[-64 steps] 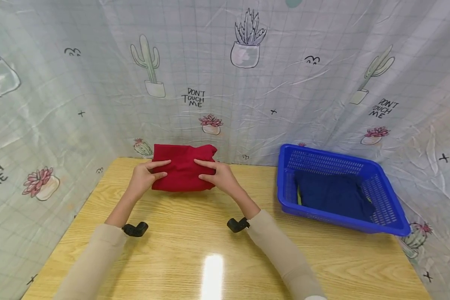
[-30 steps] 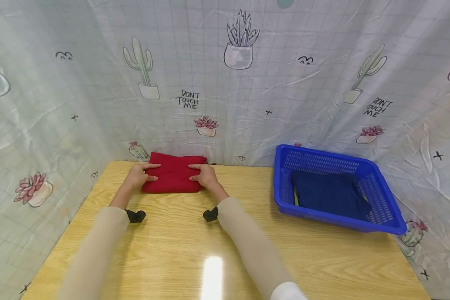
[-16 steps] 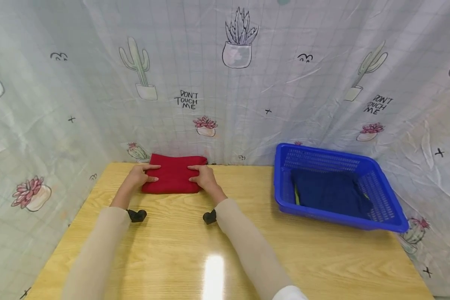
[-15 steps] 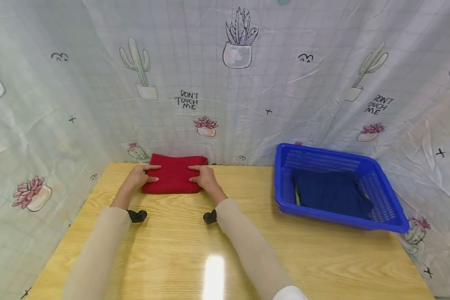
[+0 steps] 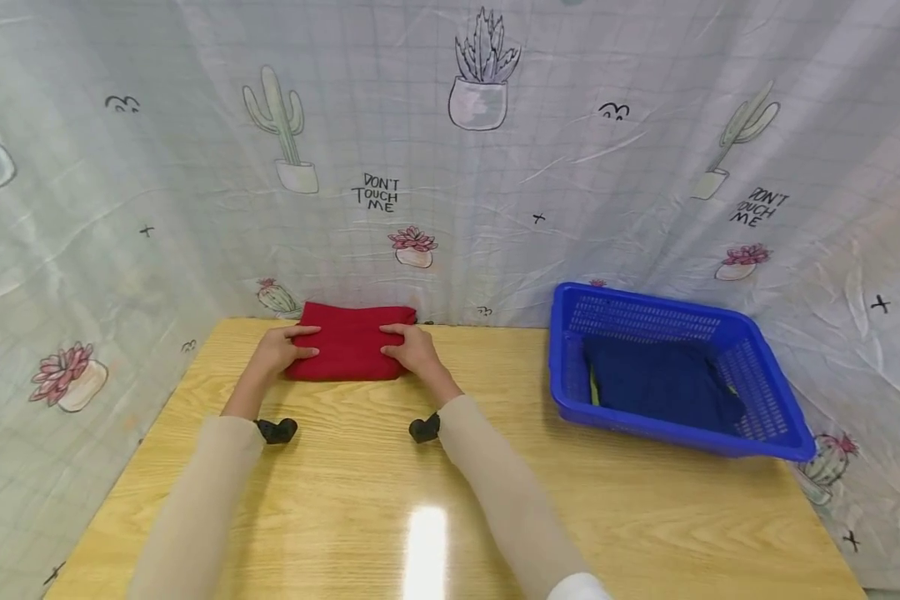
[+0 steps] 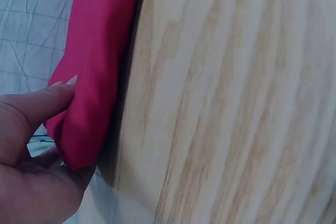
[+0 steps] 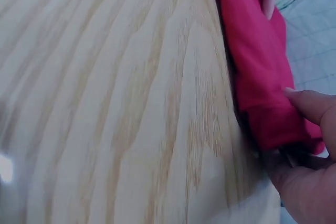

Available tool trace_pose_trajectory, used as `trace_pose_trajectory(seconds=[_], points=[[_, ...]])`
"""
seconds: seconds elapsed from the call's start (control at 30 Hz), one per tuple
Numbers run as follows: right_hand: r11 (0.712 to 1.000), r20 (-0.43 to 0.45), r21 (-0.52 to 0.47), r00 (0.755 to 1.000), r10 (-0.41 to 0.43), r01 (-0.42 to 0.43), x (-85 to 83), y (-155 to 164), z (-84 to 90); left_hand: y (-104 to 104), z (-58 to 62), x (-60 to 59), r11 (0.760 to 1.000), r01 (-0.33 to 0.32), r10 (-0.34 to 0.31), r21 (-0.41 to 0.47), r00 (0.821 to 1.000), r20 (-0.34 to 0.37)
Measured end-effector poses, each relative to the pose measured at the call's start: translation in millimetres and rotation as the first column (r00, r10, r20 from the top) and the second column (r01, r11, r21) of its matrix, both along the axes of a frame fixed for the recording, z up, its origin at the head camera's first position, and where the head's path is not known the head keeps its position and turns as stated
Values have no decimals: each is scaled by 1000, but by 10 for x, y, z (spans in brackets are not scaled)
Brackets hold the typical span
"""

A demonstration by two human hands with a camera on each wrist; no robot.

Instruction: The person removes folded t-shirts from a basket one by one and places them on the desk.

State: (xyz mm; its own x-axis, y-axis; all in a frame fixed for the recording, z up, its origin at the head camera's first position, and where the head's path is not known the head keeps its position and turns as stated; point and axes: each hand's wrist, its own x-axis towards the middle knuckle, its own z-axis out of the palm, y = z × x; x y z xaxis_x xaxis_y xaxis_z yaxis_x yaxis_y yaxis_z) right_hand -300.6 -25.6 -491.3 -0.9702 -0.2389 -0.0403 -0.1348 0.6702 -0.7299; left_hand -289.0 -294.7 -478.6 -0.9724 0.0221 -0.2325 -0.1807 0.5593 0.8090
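Observed folded red cloth (image 5: pixel 348 343) at far edge of table (image 5: pixel 345 492), toward far left corner, grasped at its left end by left hand (image 5: pixel 273 352) and at its right end by right hand (image 5: pixel 417 350), pinched between digits above and below in both wrist views. Noted also blue basket (image 5: pixel 682 432) near table's right edge, with dark blue cloth (image 5: pixel 660 383) inside, and patterned curtain (image 5: pixel 540 167) behind far edge

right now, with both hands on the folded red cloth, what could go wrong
The folded red cloth, pinched at its ends by the left hand and right hand, might sag or unfold mid-lift. If carried over to the blue perforated plastic basket, it could rumple the navy blue fabric lying inside.
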Motion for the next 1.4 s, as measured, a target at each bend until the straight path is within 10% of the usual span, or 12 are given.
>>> trace_pose_trajectory(seconds=[0.23, 0.53, 0.9, 1.4], points=[[997, 10, -10, 997, 74, -74, 142, 255, 122, 82, -1, 25, 983, -55, 29, -176, 989, -147], [984, -93, 53, 980, 175, -171, 251, 676, 281, 252, 152, 178, 952, -71, -62, -299, 909, -412], [972, -117, 135, 971, 208, -192, 387, 1011, 516, 673, 331, 381, 943, 98, -213, -317, 911, -353], [966, -164, 162, 960, 227, -201, 852, 1566, 1093, 1235, 620, 601, 933, 263, -340, -245, 867, -364]])
